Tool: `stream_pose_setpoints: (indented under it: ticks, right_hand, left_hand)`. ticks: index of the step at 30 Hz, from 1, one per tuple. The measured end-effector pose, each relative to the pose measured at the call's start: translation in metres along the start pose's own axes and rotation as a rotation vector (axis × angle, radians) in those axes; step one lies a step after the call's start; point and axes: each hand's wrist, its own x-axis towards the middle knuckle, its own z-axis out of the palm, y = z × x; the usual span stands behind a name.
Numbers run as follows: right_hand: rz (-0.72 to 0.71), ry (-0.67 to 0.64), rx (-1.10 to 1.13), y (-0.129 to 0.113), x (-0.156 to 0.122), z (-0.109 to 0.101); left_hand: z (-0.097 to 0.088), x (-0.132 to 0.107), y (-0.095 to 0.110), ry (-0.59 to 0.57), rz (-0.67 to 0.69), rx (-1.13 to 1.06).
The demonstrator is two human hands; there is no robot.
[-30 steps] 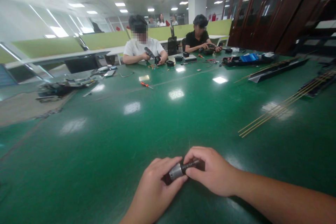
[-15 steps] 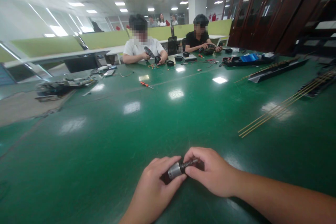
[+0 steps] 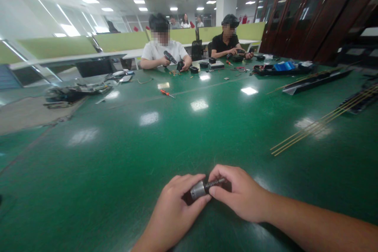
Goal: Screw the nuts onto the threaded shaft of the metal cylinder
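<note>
Cylinder [image 3: 198,189], small and grey metal, was gripped right at the near edge of the green worktop [image 3: 165,138], low in the middle of the view. It was pinched by the left hand [image 3: 174,210], fingers curled over the top and thumb tucked underneath, so its dark back end was mostly hidden. A thin threaded shaft [image 3: 215,183] could be seen sticking out of the cylinder towards the right, and that bit was pinched by the right hand [image 3: 240,197], thumb and fingers pressed together on it. The two hands were kept close together around the part. Whether it was rested on the worktop or held just off it couldn't be told, tbh.

Further out, a few brass rods [image 3: 313,132] were laid in a bundle on the right, well apart from the hands, with black rails [image 3: 315,80] beyond them. A red screwdriver [image 3: 166,93] was left lying mid-worktop. At the far side two people were seated: one in a white shirt [image 3: 161,50] with a black tool in hand, one in a black shirt [image 3: 224,43] bent over small parts. Some clutter [image 3: 73,93] was piled at the far left.
</note>
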Motion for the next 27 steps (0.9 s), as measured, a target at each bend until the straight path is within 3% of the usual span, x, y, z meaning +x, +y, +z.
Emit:
stream_pose_setpoints:
  ticks: [27]
  right_hand:
    - [0.012, -0.003, 0.02, 0.0045, -0.0029, 0.003]
  left_hand:
    - [-0.0014, -0.0033, 0.0053, -0.002, -0.057, -0.057]
